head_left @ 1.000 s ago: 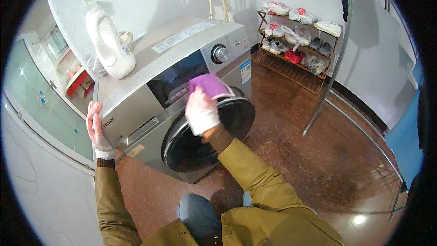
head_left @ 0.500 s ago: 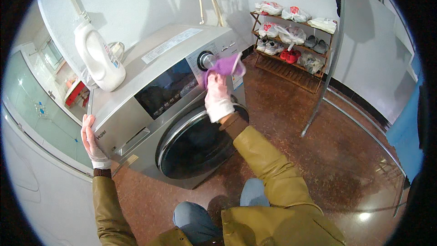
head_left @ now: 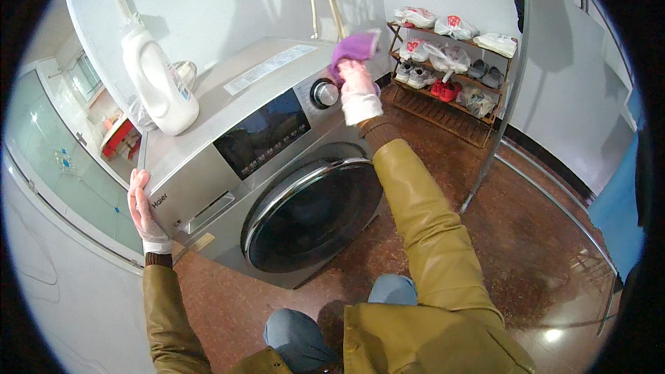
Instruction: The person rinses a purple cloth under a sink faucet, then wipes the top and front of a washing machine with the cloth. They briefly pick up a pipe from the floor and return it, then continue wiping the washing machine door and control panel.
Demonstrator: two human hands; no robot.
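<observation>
A silver front-loading washing machine [head_left: 201, 190] stands before me, its round dark door [head_left: 312, 218] closed. My right hand [head_left: 357, 86], in a thin pale glove, presses a purple cloth [head_left: 358, 48] against the upper right corner of the control panel, just past the round knob [head_left: 324, 93]. The cloth hides that corner. My left hand [head_left: 143, 211], gloved too, rests against the machine's left front edge with its fingers stretched upward. On the machine's top at the left stands a white detergent jug [head_left: 158, 83] with a handle.
A wooden shoe rack [head_left: 443, 114] with shoes and plastic bags stands at the back right. Nearer on the right is a metal pole frame [head_left: 502, 104], with blue fabric [head_left: 616, 208] by it. A hose [head_left: 315, 10] hangs from a wall tap behind the machine.
My right hand has moved the purple cloth up and to the right, off the knob, which now shows fully. My left hand stays at the machine's edge. The view has shifted slightly.
</observation>
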